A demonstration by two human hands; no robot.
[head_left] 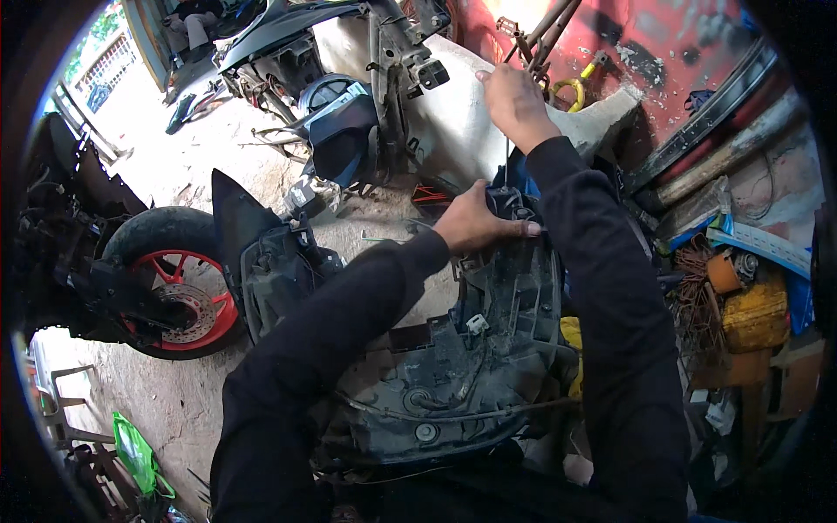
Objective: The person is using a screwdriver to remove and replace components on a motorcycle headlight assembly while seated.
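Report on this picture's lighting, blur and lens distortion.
Head view: the ground at upper left is washed out, nearly white; the left sleeve and right sleeve lose detail to near-black; the dark plastic housing looks dim; black fisheye vignetting rounds the corners; no strong motion blur shows on the right hand.

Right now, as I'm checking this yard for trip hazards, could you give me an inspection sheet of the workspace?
Surface: pale, rough floor, partly sunlit.
Work in hand: dark plastic assembly before the person; thin-shafted tool upright at its far end, tip contact unclear.
Clutter: green bag at lower left; rusty wire bundle and yellow object at right.
Hands: right hand closed round the tool's upper end; left hand on the assembly, fingers partly hidden.
Cables: dark cable across the assembly's near part.
Surroundings: red-rimmed wheel at left; red wall beyond; another person, partly visible, upper left.
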